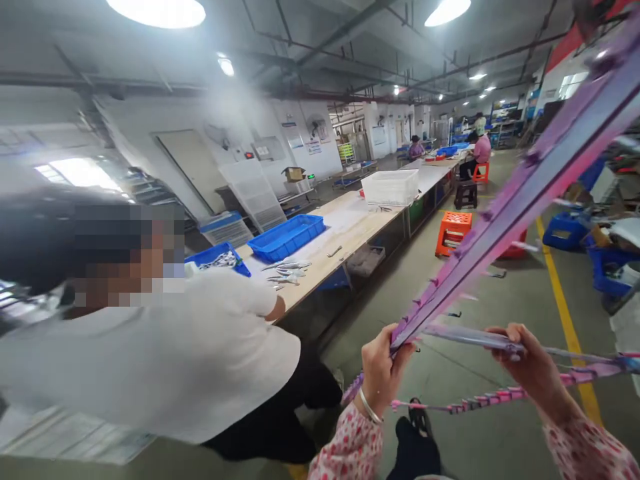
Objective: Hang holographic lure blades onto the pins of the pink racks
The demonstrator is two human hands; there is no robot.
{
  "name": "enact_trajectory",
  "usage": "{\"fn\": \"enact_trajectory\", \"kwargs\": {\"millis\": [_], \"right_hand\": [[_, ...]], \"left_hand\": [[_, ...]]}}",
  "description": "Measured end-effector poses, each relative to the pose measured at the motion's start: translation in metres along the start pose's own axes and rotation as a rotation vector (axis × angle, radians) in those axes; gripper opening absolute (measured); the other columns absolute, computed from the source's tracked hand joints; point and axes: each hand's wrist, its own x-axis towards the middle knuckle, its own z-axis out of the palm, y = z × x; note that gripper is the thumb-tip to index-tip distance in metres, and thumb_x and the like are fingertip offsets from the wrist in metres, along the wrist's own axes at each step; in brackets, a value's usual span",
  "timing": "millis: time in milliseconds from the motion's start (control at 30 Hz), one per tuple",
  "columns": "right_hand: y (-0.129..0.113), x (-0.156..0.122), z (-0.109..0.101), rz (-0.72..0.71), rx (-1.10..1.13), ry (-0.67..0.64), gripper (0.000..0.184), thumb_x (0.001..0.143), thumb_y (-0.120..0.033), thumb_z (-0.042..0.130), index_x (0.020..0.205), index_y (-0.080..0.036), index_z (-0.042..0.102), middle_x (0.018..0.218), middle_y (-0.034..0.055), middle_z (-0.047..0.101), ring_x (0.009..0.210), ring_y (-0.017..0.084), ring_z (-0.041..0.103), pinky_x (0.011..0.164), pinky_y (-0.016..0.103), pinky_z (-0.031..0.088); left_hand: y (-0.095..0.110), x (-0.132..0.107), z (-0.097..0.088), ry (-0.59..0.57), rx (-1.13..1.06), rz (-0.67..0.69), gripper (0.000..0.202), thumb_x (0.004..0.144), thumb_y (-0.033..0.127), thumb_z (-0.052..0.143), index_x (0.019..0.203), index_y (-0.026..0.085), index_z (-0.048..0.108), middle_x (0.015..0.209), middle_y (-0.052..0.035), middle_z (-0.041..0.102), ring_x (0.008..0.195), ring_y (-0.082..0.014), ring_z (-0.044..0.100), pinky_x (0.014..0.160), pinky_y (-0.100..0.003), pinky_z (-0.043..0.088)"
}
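A long purple plastic strip (505, 220) is pinched at its lower end by the left hand (381, 370), fingers pressed tight around it. From that grip the strip's long axis runs up and to the right, well past the orange stool (453, 232). A thinner strip (480, 339) is held just right of the purple strip's low end by the right hand (530, 367), fingers curled over it, lying nearly level. A pink toothed piece (480, 400) hangs below both hands. Left of the purple strip, a co-worker's white shirt (190, 353) is seen leaning by the desk (345, 230).
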Motion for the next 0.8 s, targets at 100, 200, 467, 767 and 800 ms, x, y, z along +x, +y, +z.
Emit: {"fn": "enact_trajectory", "kwargs": {"millis": [100, 200, 467, 767, 800], "right_hand": [[-0.005, 0.071, -0.006, -0.038, -0.03, 0.013, 0.041, 0.07, -0.051, 0.075, 0.06, -0.021, 0.05, 0.085, 0.0072, 0.071, 0.058, 0.015, 0.059, 0.051, 0.028, 0.048], [-0.016, 0.142, -0.001, -0.058, -0.034, 0.048, 0.043, 0.07, -0.053, 0.075, 0.06, -0.021, 0.047, 0.086, 0.0065, 0.07, 0.063, 0.017, 0.061, 0.049, 0.028, 0.047], [-0.034, 0.324, 0.05, -0.113, 0.121, -0.036, 0.039, 0.071, -0.049, 0.078, 0.061, -0.023, 0.049, 0.068, -0.0018, 0.062, 0.058, 0.013, 0.055, 0.049, 0.025, 0.045], [0.003, 0.553, 0.113, 0.094, 0.295, -0.335, 0.033, 0.084, -0.049, 0.064, 0.068, -0.023, 0.051, 0.064, -0.0044, 0.055, 0.066, 0.012, 0.055, 0.051, 0.021, 0.043], [0.007, 0.576, 0.123, 0.142, 0.336, -0.362, 0.03, 0.085, -0.048, 0.063, 0.07, -0.024, 0.054, 0.064, -0.0048, 0.056, 0.066, 0.011, 0.054, 0.052, 0.02, 0.043]], "left_hand": [[-0.022, 0.073, 0.013, 0.011, 0.021, 0.067, 0.031, 0.091, 0.043, 0.055, 0.109, 0.019, 0.059, 0.078, -0.0022, 0.071, 0.064, -0.0134, 0.063, 0.063, -0.023, 0.047], [-0.037, 0.153, 0.016, 0.007, 0.01, 0.149, 0.028, 0.09, 0.042, 0.057, 0.108, 0.02, 0.059, 0.08, -0.0013, 0.072, 0.065, -0.013, 0.064, 0.066, -0.023, 0.048], [-0.076, 0.338, 0.008, 0.044, 0.163, 0.359, 0.036, 0.09, 0.039, 0.059, 0.12, 0.02, 0.059, 0.089, -0.0024, 0.072, 0.073, -0.0113, 0.067, 0.069, -0.019, 0.05], [-0.134, 0.506, -0.013, 0.19, 0.601, 0.457, 0.043, 0.087, 0.042, 0.063, 0.123, 0.018, 0.062, 0.097, -0.0034, 0.073, 0.074, -0.0123, 0.068, 0.07, -0.022, 0.053], [-0.136, 0.524, -0.018, 0.208, 0.667, 0.481, 0.044, 0.087, 0.042, 0.063, 0.123, 0.018, 0.062, 0.092, -0.0026, 0.074, 0.069, -0.0112, 0.066, 0.067, -0.021, 0.053]]}}
